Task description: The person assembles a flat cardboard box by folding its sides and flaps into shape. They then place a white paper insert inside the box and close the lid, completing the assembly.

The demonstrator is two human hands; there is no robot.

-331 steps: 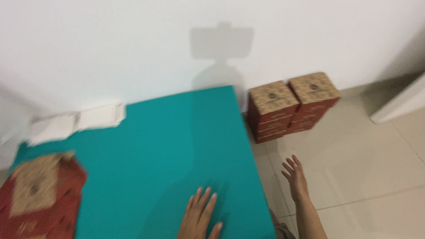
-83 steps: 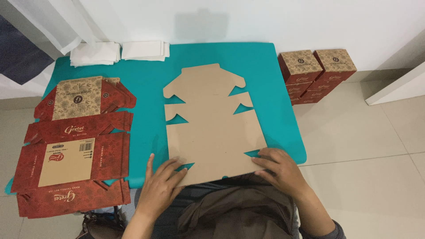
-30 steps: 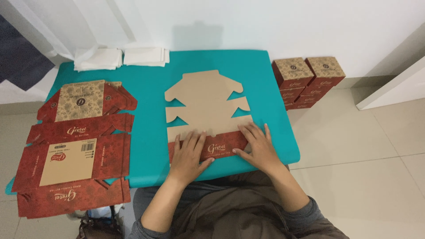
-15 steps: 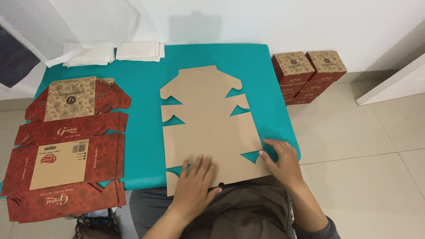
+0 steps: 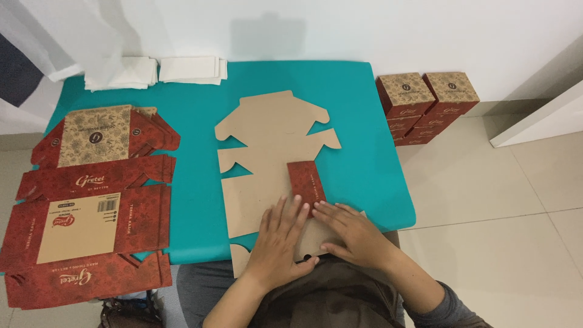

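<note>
Down at six o'clock of the teal table, both hands pressed flat on an unfolded brown cardboard box blank that lay in the table's middle. Left hand had its fingers spread, palm down, on the blank's near panel. Right hand lay just beside it at three o'clock, fingers loosely together, tips touching a folded-over red flap. At nine o'clock sat a stack of flat red printed blanks; at two o'clock, finished red boxes stood on the floor
</note>
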